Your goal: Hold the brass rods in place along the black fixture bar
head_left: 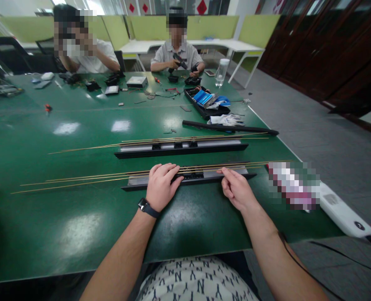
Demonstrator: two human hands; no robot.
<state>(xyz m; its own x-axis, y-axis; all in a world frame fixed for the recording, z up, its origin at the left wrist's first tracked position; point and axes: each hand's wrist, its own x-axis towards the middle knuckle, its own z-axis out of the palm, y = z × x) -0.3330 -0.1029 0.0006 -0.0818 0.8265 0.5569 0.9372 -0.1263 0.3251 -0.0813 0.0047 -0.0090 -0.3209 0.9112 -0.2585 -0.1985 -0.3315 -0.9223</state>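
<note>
A long black rail point(131, 188) with a pale grey inner strip point(208, 172) lies across the table in front of me. Several thin gold-coloured rods point(88, 178) run lengthwise over it and stick out past both ends. My left hand point(163, 182) is closed over the rail and rods left of centre, thumb on the near side. Beside its thumb, black fittings point(193, 173) sit in the rail's middle. Further right, my right hand point(237, 188) has its other fingers curled, with thumb and index fingertip pinched at a rod.
Behind lies a second black rail point(179, 152) with gold rods. Past it are a black tube point(229, 127), white gloves point(226, 120) and a black tray point(207, 110). At right lies a white power strip point(342, 209). Across the table, a person point(177, 56) holds a power drill point(179, 61).
</note>
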